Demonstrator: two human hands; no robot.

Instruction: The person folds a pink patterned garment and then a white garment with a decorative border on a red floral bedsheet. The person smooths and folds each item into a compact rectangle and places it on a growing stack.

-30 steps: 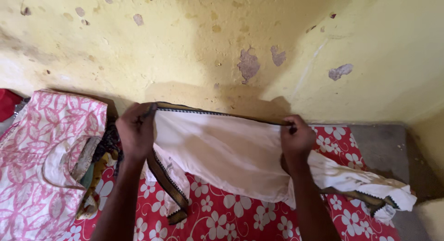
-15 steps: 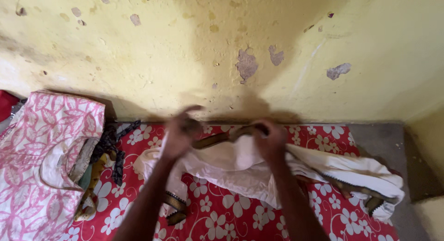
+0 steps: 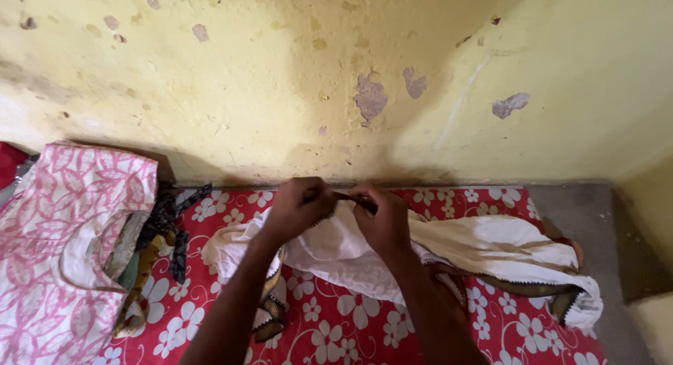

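**Both hands meet on the cloth's dark border**

At frame centre, the left hand point(image 3: 298, 209) and right hand point(image 3: 382, 221) sit almost touching, each pinching the dark trimmed edge of the white garment point(image 3: 484, 246). The garment's long axis runs left to right across the red floral sheet point(image 3: 350, 330), trailing furthest toward lower right, on the right hand's side.

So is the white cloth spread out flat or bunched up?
Bunched: the white cloth lies crumpled on the red floral sheet, both hands pinching its edge together.
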